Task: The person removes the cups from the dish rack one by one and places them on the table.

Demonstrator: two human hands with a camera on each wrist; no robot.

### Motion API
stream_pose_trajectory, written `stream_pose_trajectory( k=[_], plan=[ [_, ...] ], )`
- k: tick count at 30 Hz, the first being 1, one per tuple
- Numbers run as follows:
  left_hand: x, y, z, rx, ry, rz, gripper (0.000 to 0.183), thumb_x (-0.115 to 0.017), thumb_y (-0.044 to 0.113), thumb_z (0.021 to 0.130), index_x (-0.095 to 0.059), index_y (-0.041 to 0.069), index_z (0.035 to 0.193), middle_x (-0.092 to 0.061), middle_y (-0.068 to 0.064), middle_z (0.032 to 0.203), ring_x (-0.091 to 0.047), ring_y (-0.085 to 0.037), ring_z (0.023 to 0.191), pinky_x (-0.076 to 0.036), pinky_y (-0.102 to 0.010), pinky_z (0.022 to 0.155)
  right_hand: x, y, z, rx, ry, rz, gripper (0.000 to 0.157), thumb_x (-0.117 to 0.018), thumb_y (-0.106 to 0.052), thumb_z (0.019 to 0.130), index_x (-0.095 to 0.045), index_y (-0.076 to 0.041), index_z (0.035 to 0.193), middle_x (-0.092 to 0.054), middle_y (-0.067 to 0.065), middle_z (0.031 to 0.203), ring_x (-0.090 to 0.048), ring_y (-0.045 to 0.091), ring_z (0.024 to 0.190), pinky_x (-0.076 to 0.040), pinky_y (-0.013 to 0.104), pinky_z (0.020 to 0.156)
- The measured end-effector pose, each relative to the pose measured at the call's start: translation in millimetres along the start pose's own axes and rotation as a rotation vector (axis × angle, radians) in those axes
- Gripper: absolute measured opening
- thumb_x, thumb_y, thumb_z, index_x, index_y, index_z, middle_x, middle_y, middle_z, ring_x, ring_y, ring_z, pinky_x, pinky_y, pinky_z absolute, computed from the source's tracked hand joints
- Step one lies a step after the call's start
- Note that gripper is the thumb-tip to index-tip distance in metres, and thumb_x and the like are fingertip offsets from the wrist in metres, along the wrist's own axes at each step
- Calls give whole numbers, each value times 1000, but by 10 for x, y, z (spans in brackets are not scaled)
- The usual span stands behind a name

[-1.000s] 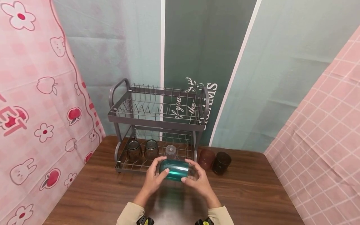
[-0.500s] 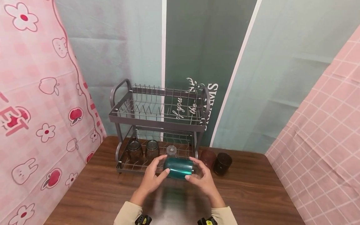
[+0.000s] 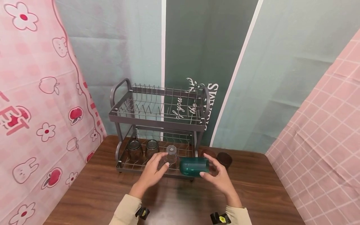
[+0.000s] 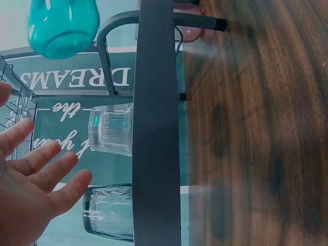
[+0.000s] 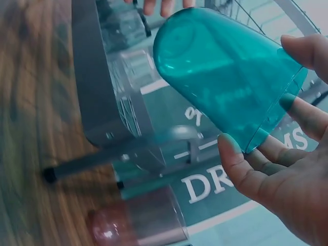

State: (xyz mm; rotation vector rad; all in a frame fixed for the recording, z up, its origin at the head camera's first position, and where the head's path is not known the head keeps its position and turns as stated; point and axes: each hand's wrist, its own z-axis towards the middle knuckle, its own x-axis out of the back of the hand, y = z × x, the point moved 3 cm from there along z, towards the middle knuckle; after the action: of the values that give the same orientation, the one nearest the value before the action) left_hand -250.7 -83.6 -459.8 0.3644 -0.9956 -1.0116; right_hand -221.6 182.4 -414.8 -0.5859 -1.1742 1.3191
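A teal see-through cup lies sideways in the air in front of the rack's right end. My right hand grips it around the rim end, as the right wrist view shows with the cup tilted and its rounded base pointing away from the palm. My left hand is apart from the cup, fingers spread and holding nothing. In the left wrist view its fingers stand before the rack's lower tier. A small clear glass stands upside down there, just beyond the left fingertips.
The grey two-tier dish rack stands at the table's back. Two smoky glasses, a left one and a right one, stand inverted on its lower tier. Right of it are a dark cup and a reddish cup on the wooden table.
Both hands held the teal cup earlier. My left hand has let go, and my right hand has carried the cup to the right.
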Motion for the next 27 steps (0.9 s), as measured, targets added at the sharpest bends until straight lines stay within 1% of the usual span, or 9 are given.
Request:
stream_pose_trajectory(
  k=[2, 4, 8, 12, 15, 18, 21, 23, 27],
  plan=[
    [-2, -15, 21, 9, -1, 32, 37, -60, 23, 89, -57, 9, 124, -53, -3, 122, -54, -24, 108, -45, -44, 84, 50, -17, -8, -8, 5, -18, 61, -69, 3, 80, -43, 3, 135, -51, 28, 119, -51, 41, 101, -50, 38, 74],
    [-6, -28, 44, 17, 0, 60, 37, -60, 23, 89, -58, 9, 123, -53, -6, 122, -54, -24, 109, -44, -45, 85, 100, -12, -12, -34, 14, -29, 62, -70, 3, 79, -44, 1, 135, -51, 27, 119, -51, 41, 101, -51, 37, 74],
    [-13, -50, 80, 44, -14, 94, 36, -60, 23, 89, -59, 9, 122, -52, -10, 124, -53, -25, 110, -44, -46, 86, 196, 41, -26, -54, 14, -57, 62, -70, 1, 79, -45, 0, 135, -50, 26, 121, -50, 41, 101, -50, 36, 74],
    [-21, -66, 99, 50, -35, 143, 38, -62, 22, 87, -59, 10, 123, -51, -10, 124, -52, -27, 110, -44, -46, 84, 278, 213, -41, -65, 3, -79, 62, -71, -2, 80, -45, -5, 136, -48, 22, 124, -50, 40, 102, -50, 33, 73],
    [-26, -64, 118, 39, -44, 170, 41, -65, 22, 85, -58, 10, 123, -50, -12, 123, -52, -29, 110, -45, -47, 83, 333, 340, -44, -79, -1, -92, 64, -73, -6, 80, -46, -11, 137, -47, 21, 125, -50, 40, 103, -50, 33, 73],
    [-33, -59, 144, 41, -61, 192, 43, -67, 24, 84, -57, 9, 123, -49, -13, 124, -51, -31, 110, -45, -48, 81, 381, 372, -42, -90, 5, -108, 63, -74, -10, 79, -47, -15, 136, -47, 21, 125, -51, 40, 102, -50, 35, 72],
    [-43, -54, 178, 52, -73, 220, 45, -69, 26, 83, -57, 9, 123, -49, -15, 124, -50, -31, 111, -45, -48, 81, 418, 364, -35, -118, 4, -135, 63, -75, -13, 79, -48, -17, 136, -47, 20, 126, -52, 37, 100, -50, 36, 72],
    [-56, -56, 199, 63, -83, 246, 46, -70, 26, 82, -57, 9, 123, -49, -15, 124, -50, -31, 111, -45, -48, 81, 436, 334, -29, -132, -7, -164, 62, -75, -13, 79, -48, -16, 135, -47, 19, 125, -54, 37, 99, -50, 36, 73],
    [-92, -62, 233, 69, -112, 274, 46, -70, 25, 82, -57, 9, 123, -50, -15, 122, -49, -32, 110, -46, -47, 81, 455, 191, -30, -133, -22, -193, 62, -75, -7, 78, -48, -9, 134, -49, 22, 122, -54, 41, 94, -50, 36, 71]
  ],
)
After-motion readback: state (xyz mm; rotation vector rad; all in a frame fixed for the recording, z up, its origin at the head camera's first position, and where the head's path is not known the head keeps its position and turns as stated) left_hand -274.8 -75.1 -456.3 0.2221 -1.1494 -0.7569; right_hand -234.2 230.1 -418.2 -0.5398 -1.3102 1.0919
